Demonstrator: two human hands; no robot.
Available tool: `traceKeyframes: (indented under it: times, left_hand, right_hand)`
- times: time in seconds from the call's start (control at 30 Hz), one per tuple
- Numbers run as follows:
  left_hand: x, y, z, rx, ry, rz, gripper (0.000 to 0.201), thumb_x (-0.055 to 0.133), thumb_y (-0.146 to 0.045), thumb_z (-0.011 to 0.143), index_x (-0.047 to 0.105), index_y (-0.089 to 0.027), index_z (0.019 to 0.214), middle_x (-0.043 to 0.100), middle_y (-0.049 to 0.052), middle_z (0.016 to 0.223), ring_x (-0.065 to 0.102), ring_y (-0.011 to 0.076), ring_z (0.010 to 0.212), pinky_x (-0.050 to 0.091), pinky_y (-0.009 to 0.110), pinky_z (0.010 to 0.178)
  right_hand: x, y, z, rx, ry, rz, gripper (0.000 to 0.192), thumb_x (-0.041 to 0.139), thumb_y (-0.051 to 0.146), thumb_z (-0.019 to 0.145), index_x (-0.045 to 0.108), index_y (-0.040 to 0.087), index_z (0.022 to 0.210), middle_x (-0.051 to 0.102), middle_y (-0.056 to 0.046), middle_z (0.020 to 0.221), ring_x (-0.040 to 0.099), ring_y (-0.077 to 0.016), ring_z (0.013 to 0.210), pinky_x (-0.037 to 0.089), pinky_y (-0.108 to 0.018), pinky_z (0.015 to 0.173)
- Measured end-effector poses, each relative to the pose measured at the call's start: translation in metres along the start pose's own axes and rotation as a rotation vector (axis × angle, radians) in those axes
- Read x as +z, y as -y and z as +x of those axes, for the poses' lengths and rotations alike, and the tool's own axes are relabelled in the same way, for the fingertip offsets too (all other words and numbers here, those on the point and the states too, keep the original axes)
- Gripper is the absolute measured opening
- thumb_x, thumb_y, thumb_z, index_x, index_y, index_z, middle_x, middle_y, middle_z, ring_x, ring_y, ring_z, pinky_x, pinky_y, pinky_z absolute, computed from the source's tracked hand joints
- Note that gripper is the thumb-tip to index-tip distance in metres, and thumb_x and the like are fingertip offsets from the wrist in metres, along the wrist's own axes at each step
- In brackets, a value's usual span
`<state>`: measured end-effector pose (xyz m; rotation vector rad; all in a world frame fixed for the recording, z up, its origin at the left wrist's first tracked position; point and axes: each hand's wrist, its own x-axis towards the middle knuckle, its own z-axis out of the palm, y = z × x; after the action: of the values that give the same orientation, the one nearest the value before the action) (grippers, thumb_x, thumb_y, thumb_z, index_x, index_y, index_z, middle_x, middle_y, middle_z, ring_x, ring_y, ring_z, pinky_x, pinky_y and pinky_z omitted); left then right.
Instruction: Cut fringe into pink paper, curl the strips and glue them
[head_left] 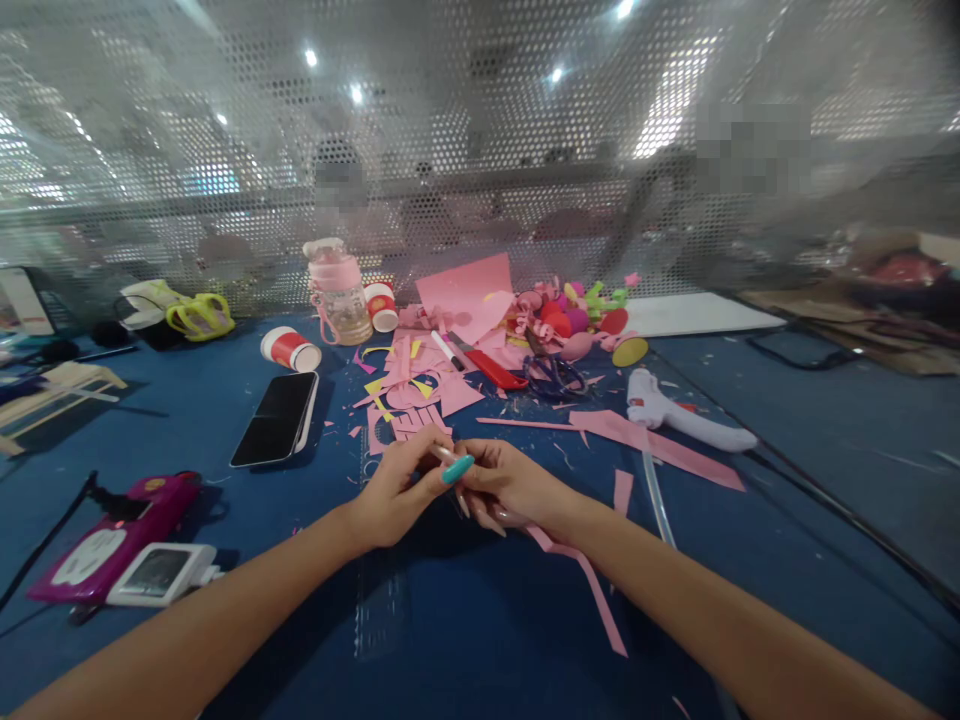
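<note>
My left hand (pixel 411 484) and my right hand (pixel 520 484) meet over the blue table, fingers pinched together at their tips. From beneath my right hand a narrow pink paper strip (pixel 592 585) trails down toward the near edge; its other end is hidden in the fingers. What my left fingertips pinch is too small and covered to make out. A clear ruler (pixel 379 600) lies under and in front of my left hand. Just beyond the hands are pink paper scraps (pixel 421 422). To the right rest a white glue gun (pixel 686 415) and a wide pink strip (pixel 660 448).
Behind the hands lie a red cutter (pixel 491 368), dark-handled scissors (pixel 556 378), a marker (pixel 448 350) and a colourful pile of paper pieces (pixel 574 315). Leftward are a phone (pixel 276 420), paper cups (pixel 291 350), a bottle (pixel 341 295) and a purple device (pixel 120 545). A cable (pixel 847 520) crosses the right side.
</note>
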<state>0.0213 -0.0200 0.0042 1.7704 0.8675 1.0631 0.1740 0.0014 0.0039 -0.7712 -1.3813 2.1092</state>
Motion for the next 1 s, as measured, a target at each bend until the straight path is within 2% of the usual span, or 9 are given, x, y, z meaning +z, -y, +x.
traceKeyframes:
  times: [0.1,0.2,0.33,0.47,0.53,0.67,0.83,1.0]
  left_hand:
    - [0.003,0.000,0.002,-0.081,-0.017,-0.175,0.027,0.047,-0.044,0.080,0.046,-0.018,0.075,0.044,-0.004,0.057,0.038,0.0069,0.045,0.030,0.019,0.043]
    - [0.004,0.000,0.003,-0.130,-0.049,-0.254,0.029,0.048,-0.047,0.078,0.044,-0.019,0.075,0.042,-0.006,0.053,0.035,0.0061,0.041,0.026,0.018,0.039]
    - [0.004,0.002,0.003,-0.118,-0.086,-0.175,0.029,0.048,-0.046,0.078,0.044,-0.018,0.074,0.045,-0.005,0.056,0.038,0.0068,0.045,0.029,0.018,0.042]
    - [0.005,0.003,0.004,-0.151,-0.085,-0.023,0.031,0.042,-0.045,0.082,0.049,-0.017,0.072,0.038,-0.006,0.050,0.030,0.0062,0.042,0.023,0.019,0.040]
    - [0.006,0.002,0.004,-0.156,-0.097,-0.006,0.032,0.041,-0.045,0.083,0.052,-0.016,0.074,0.040,-0.005,0.050,0.030,0.0064,0.042,0.023,0.020,0.041]
    - [0.010,-0.002,0.004,-0.168,-0.154,-0.075,0.033,0.038,-0.045,0.084,0.052,-0.016,0.077,0.047,-0.004,0.056,0.037,0.0069,0.046,0.029,0.019,0.044]
    - [0.012,-0.001,0.004,-0.226,-0.217,-0.139,0.034,0.042,-0.048,0.081,0.051,-0.016,0.074,0.038,-0.007,0.049,0.031,0.0051,0.041,0.025,0.018,0.040]
    - [0.012,0.000,0.004,-0.262,-0.236,-0.227,0.038,0.044,-0.052,0.078,0.049,-0.015,0.071,0.035,-0.008,0.045,0.029,0.0039,0.036,0.021,0.017,0.036]
  right_hand:
    - [0.000,-0.001,0.000,-0.048,-0.005,0.011,0.036,0.061,0.050,0.067,0.045,0.017,0.066,0.051,0.008,0.037,0.035,-0.0027,0.023,0.015,-0.015,0.026]
    - [0.003,0.001,-0.001,-0.086,-0.062,0.004,0.037,0.059,0.051,0.068,0.045,0.017,0.065,0.049,0.008,0.038,0.030,-0.0013,0.022,0.016,-0.015,0.026]
    - [0.008,0.005,-0.004,-0.179,-0.164,-0.090,0.036,0.060,0.049,0.068,0.044,0.017,0.063,0.047,0.009,0.040,0.028,-0.0002,0.022,0.016,-0.013,0.023]
    - [0.010,0.005,-0.005,-0.268,-0.248,-0.196,0.029,0.057,0.044,0.073,0.046,0.018,0.066,0.044,0.009,0.041,0.032,-0.0013,0.024,0.022,-0.014,0.023]
    - [0.011,0.005,-0.005,-0.277,-0.274,-0.233,0.028,0.053,0.043,0.077,0.046,0.018,0.066,0.044,0.009,0.042,0.034,-0.0020,0.025,0.024,-0.014,0.024]
    - [0.013,0.004,-0.005,-0.288,-0.312,-0.340,0.033,0.043,0.046,0.082,0.044,0.018,0.065,0.044,0.008,0.043,0.035,-0.0022,0.025,0.026,-0.014,0.025]
    - [0.013,0.004,-0.007,-0.304,-0.318,-0.422,0.034,0.040,0.046,0.084,0.041,0.018,0.064,0.041,0.008,0.041,0.034,-0.0029,0.025,0.024,-0.014,0.025]
    - [0.011,0.005,-0.008,-0.354,-0.304,-0.443,0.032,0.039,0.043,0.085,0.041,0.018,0.067,0.037,0.010,0.037,0.032,-0.0026,0.025,0.025,-0.013,0.028]
